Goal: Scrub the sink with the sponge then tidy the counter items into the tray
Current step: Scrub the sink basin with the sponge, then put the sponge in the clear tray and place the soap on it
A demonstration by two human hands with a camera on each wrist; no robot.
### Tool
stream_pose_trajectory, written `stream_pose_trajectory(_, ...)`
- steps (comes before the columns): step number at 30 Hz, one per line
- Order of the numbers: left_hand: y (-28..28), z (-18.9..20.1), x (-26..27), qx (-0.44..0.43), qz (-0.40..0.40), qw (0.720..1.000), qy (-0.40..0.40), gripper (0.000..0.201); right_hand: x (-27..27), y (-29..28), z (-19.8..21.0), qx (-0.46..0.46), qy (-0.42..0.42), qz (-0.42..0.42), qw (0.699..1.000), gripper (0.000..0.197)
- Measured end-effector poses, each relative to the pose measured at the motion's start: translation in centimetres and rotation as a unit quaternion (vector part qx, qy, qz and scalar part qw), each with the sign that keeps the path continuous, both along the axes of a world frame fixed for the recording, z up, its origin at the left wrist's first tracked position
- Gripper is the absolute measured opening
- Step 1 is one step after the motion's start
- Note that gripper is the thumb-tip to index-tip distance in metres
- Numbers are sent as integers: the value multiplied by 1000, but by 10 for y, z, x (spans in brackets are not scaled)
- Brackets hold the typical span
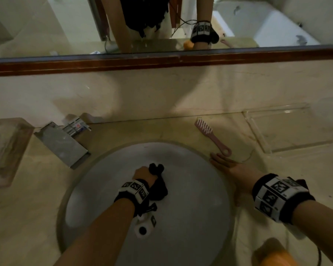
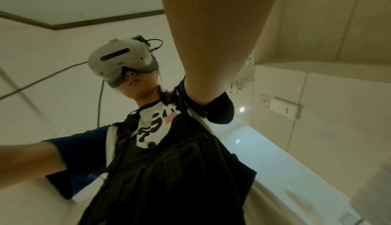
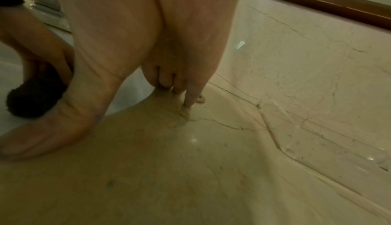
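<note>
In the head view my left hand (image 1: 142,172) is down inside the round grey sink (image 1: 196,198), fingers curled around a dark sponge (image 1: 156,168) pressed against the basin. The right wrist view shows that sponge (image 3: 31,101) as a black lump under the left hand (image 3: 44,44). My right hand (image 1: 229,167) lies flat on the marble counter at the sink's right rim, its fingers (image 3: 190,85) straight and holding nothing. A pink comb (image 1: 212,137) lies just beyond its fingertips. A clear tray (image 1: 288,131) sits on the counter at the back right. The left wrist view shows no hand.
A flat metal faucet (image 1: 62,144) juts over the sink's left rim, with a toothpaste tube (image 1: 77,127) behind it. A clear dish (image 1: 6,148) sits far left. An orange object (image 1: 275,256) stands at the near right. A wood-framed mirror (image 1: 161,25) backs the counter.
</note>
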State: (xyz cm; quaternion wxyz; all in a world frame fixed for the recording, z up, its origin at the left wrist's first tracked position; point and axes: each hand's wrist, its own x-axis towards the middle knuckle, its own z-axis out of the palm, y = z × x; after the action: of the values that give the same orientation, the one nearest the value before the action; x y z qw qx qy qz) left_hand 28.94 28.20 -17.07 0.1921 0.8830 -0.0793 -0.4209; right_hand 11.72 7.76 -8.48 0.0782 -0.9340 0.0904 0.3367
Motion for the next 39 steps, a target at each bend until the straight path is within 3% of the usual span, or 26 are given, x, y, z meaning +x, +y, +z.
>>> stream_pose_trajectory(5, 5, 45, 8, -136, 73, 987, 54, 34, 3, 9, 14, -19, 27, -11, 999, 137)
stream_pose_trajectory(8, 15, 80, 12, -185, 70, 980, 28, 45, 10, 18, 21, -92, -124, 8, 988, 117)
stream_pose_trajectory(9, 18, 92, 12, -195, 62, 979, 19, 47, 14, 22, 25, -80, -112, -10, 990, 107)
stream_pose_trajectory(11, 25, 114, 11, -225, 32, 974, -9, 42, 21, 34, 34, 1, -6, -102, 995, 89)
stream_pose_trajectory(13, 29, 132, 7, -256, -10, 965, -50, 36, 34, 46, 45, 70, -23, -199, 977, 73)
stream_pose_trajectory(15, 33, 149, -3, -250, -74, 956, -135, 28, 46, 58, 54, 172, -62, -311, 933, 63)
stream_pose_trajectory(18, 38, 160, -15, -277, -119, 927, -223, 18, 58, 73, 64, 403, -84, -495, 765, 66)
stream_pose_trajectory(20, 43, 163, -23, -310, -138, 910, -239, 22, 61, 79, 70, 462, -83, -527, 709, 63)
stream_pose_trajectory(22, 47, 161, -29, -331, -182, 887, -266, 27, 63, 85, 74, 485, -73, -529, 692, 61)
stream_pose_trajectory(25, 52, 155, -39, -356, -254, 844, -309, 17, 60, 88, 77, 492, -72, -526, 690, 68)
stream_pose_trajectory(27, 54, 156, -45, -371, -285, 828, -309, 13, 52, 90, 81, 490, -81, -515, 698, 56)
stream_pose_trajectory(29, 51, 158, -52, -345, -301, 830, -318, 22, 42, 91, 86, 480, -96, -505, 711, 31)
stream_pose_trajectory(31, 49, 158, -55, -316, -289, 850, -306, 31, 35, 87, 89, 473, -133, -513, 704, 11)
stream_pose_trajectory(33, 44, 154, -52, -318, -248, 861, -310, 35, 30, 80, 89, 452, -186, -532, 692, 27)
stream_pose_trajectory(34, 42, 151, -49, -322, -207, 875, -297, 38, 28, 75, 90, 438, -213, -536, 689, 36)
stream_pose_trajectory(36, 34, 153, -42, -350, -87, 922, -139, 38, 23, 67, 94, 417, -251, -533, 692, 48)
stream_pose_trajectory(38, 23, 158, -42, -365, 2, 930, 37, 28, 19, 61, 101, 414, -268, -535, 686, 54)
stream_pose_trajectory(39, 16, 164, -45, -352, 14, 932, 83, 27, 18, 59, 104, 414, -274, -535, 683, 54)
